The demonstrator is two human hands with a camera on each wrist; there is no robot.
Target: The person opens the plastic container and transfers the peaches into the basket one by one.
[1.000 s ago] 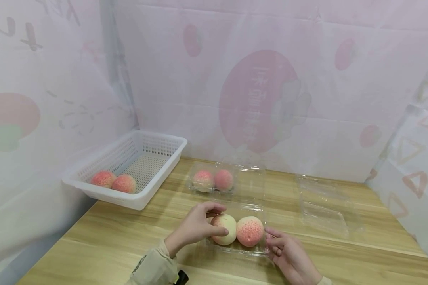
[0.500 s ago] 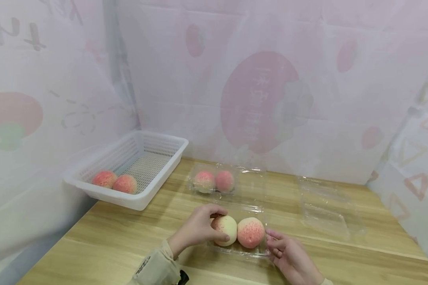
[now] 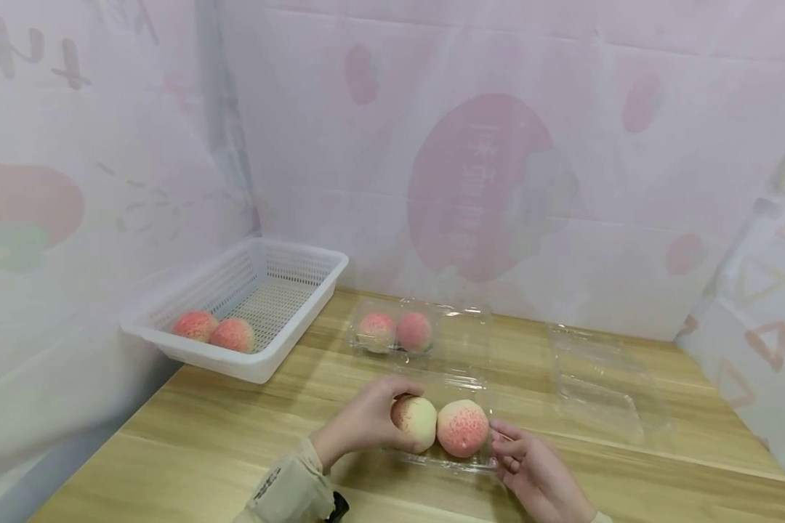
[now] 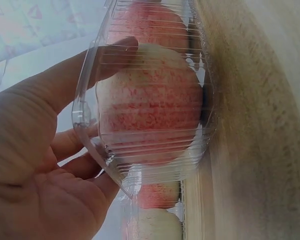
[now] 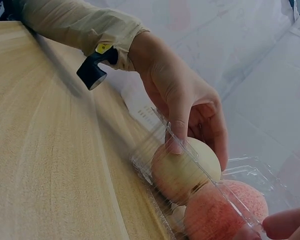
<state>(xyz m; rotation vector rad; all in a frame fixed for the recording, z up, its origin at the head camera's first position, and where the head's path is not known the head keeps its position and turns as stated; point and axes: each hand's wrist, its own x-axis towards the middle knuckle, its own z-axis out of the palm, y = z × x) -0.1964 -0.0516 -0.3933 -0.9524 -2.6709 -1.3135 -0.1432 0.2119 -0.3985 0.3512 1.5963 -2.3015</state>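
In the head view, two peaches sit side by side in the near clear plastic clamshell box (image 3: 445, 463). My left hand (image 3: 374, 415) holds the left, paler peach (image 3: 421, 421), thumb on its near side and fingers over its far side. The left wrist view shows that thumb reaching inside the box wall, over the peach (image 4: 150, 107). The redder peach (image 3: 463, 430) lies against it on the right. My right hand (image 3: 535, 468) pinches the box's right rim, seen also at the corner of the right wrist view, where its fingers (image 5: 289, 224) meet the rim.
Behind, another clear box holds two peaches (image 3: 376, 332), its lid side spread open to the right. A white perforated basket (image 3: 301, 319) with two peaches (image 3: 232, 335) stands at the left. A further clear box (image 3: 602, 392) lies at right on the wooden table (image 3: 235, 450).
My left thumb has slid slightly lower along the near side of the paler peach. My right hand keeps its place at the rim. The head view has shifted a little.
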